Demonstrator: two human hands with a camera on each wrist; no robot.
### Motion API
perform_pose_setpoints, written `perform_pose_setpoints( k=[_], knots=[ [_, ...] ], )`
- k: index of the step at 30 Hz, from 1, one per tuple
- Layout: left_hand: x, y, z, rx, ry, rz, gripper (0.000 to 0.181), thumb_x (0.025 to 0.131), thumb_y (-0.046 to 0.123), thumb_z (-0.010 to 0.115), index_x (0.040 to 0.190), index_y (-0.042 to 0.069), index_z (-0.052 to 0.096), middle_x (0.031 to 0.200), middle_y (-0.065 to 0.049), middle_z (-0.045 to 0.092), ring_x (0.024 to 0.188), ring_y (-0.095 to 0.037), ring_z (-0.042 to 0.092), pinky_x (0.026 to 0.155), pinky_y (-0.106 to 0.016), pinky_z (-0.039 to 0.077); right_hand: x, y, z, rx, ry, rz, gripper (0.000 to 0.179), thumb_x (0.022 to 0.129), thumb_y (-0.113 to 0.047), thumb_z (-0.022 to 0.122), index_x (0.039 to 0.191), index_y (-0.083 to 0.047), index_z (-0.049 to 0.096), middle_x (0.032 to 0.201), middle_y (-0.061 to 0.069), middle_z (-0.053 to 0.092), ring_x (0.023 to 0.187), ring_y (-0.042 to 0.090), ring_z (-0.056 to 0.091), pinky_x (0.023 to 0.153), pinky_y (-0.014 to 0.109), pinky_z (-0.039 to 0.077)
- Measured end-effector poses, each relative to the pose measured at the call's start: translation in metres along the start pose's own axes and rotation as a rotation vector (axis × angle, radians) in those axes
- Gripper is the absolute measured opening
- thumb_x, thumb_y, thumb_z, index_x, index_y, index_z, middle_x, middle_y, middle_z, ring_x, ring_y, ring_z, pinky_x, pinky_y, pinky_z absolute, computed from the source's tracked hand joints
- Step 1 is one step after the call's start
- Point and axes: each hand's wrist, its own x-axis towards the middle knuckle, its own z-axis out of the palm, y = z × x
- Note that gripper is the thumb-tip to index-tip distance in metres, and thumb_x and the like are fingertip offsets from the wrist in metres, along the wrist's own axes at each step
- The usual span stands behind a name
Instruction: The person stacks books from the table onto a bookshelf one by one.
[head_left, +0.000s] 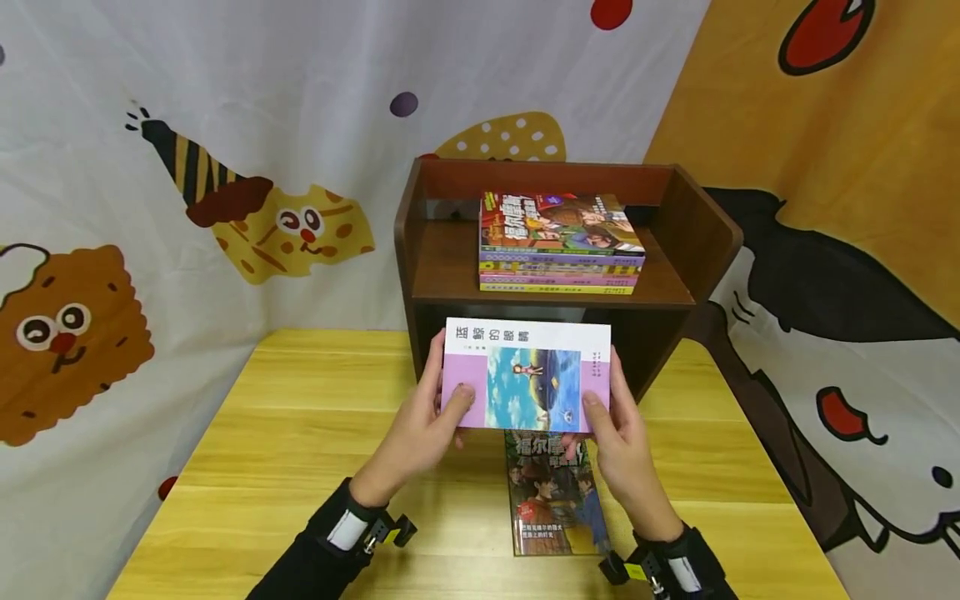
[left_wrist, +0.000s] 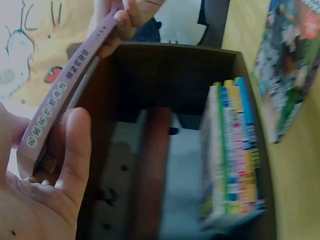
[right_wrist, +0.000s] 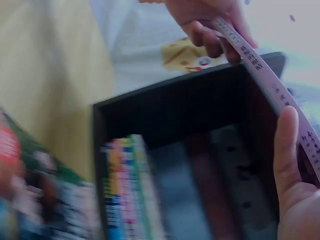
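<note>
My left hand (head_left: 412, 429) and right hand (head_left: 622, 442) hold a lilac and white book (head_left: 532, 387) by its two short ends, thumbs on the cover. The cover carries a blue sea picture, and in the left wrist view the lilac spine (left_wrist: 62, 90) shows. The book is raised before the lower part of a brown two-level bookshelf (head_left: 705, 242). Several books lie in a flat stack (head_left: 562, 237) on the upper level. Both wrist views show another stack of books (left_wrist: 235, 150) inside the lower compartment; the held book hides it in the head view.
A dark comic-style book (head_left: 555, 508) lies on the yellow wooden table (head_left: 300, 442), below the held book and between my forearms. Cartoon-printed cloth (head_left: 300, 83) hangs behind the table and along its sides.
</note>
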Motion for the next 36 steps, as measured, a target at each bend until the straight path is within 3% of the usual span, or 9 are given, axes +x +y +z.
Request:
perform_pose_setpoints(
  k=[7,9,11,16,21,25,30,33,36],
  knots=[
    [0.039,0.059,-0.016,0.168,0.047,0.208,0.072,0.094,0.016,0.054,0.151,0.024,0.010,0.090,-0.010,0.069,0.057,-0.016,0.060,0.042,-0.033,0.050,0.042,-0.064,-0.009,-0.091,-0.023,-0.111,0.066,0.096,0.005,0.036,0.151,-0.020,0.008,0.125,0.031,0.043,0.049,0.037,0.052,0.037,0.042,0.049],
    [0.055,0.072,-0.020,0.182,0.057,0.244,0.072,0.093,0.017,0.057,0.150,0.022,0.014,0.090,-0.010,0.070,0.058,-0.015,0.061,0.045,-0.033,0.051,0.058,-0.077,-0.013,-0.119,-0.011,-0.110,0.065,0.096,0.002,0.039,0.151,-0.021,0.011,0.122,0.030,0.046,0.048,0.036,0.051,0.036,0.042,0.048],
    [0.069,0.082,-0.024,0.201,0.073,0.253,0.071,0.092,0.019,0.059,0.150,0.021,0.017,0.076,-0.008,0.067,0.051,-0.014,0.054,0.045,-0.030,0.047,0.073,-0.085,-0.017,-0.125,0.000,-0.084,0.064,0.097,-0.003,0.043,0.150,-0.023,0.015,0.121,0.029,0.048,0.047,0.036,0.049,0.034,0.041,0.047],
    [0.095,0.094,-0.026,0.204,0.101,0.152,0.069,0.092,0.027,0.058,0.149,0.017,0.021,0.058,-0.011,0.046,0.043,-0.022,0.035,0.039,-0.030,0.028,0.104,-0.092,-0.033,-0.053,0.013,0.035,0.061,0.096,-0.014,0.050,0.149,-0.025,0.021,0.120,0.023,0.050,0.049,0.029,0.047,0.036,0.032,0.048],
    [0.112,0.095,-0.026,0.087,0.095,0.007,0.070,0.091,0.039,0.058,0.148,0.020,0.023,0.071,-0.014,0.057,0.051,-0.030,0.046,0.044,-0.032,0.040,0.120,-0.089,-0.050,0.047,-0.015,0.098,0.059,0.096,-0.018,0.051,0.148,-0.019,0.023,0.113,0.019,0.054,0.055,0.024,0.046,0.041,0.026,0.046],
    [0.118,0.086,-0.031,0.062,0.047,-0.046,0.080,0.084,0.045,0.065,0.148,0.022,0.022,0.084,-0.010,0.059,0.061,-0.027,0.050,0.052,-0.034,0.047,0.120,-0.085,-0.057,0.038,-0.012,0.141,0.066,0.092,-0.012,0.056,0.148,-0.019,0.022,0.121,0.017,0.054,0.054,0.022,0.043,0.043,0.024,0.045],
    [0.119,0.077,-0.032,0.203,0.027,-0.004,0.086,0.079,0.045,0.071,0.147,0.020,0.026,0.088,-0.002,0.064,0.058,-0.022,0.049,0.047,-0.031,0.040,0.120,-0.087,-0.063,-0.190,0.076,0.158,0.070,0.086,-0.019,0.067,0.146,-0.023,0.031,0.124,0.015,0.055,0.050,0.024,0.041,0.039,0.025,0.042],
    [0.120,0.076,-0.030,0.360,0.114,0.081,0.076,0.081,0.046,0.068,0.142,0.013,0.037,0.076,0.001,0.063,0.056,-0.017,0.050,0.045,-0.031,0.037,0.123,-0.090,-0.064,-0.436,0.139,0.155,0.068,0.083,-0.035,0.069,0.142,-0.028,0.037,0.117,0.010,0.059,0.056,0.026,0.046,0.040,0.026,0.043],
    [0.122,0.076,-0.027,0.485,0.202,0.127,0.067,0.082,0.047,0.066,0.136,0.011,0.048,0.069,0.002,0.061,0.057,-0.012,0.049,0.046,-0.031,0.035,0.126,-0.091,-0.062,-0.709,0.187,0.138,0.068,0.080,-0.050,0.066,0.140,-0.031,0.040,0.115,0.004,0.063,0.071,0.021,0.053,0.052,0.023,0.048]
  ],
)
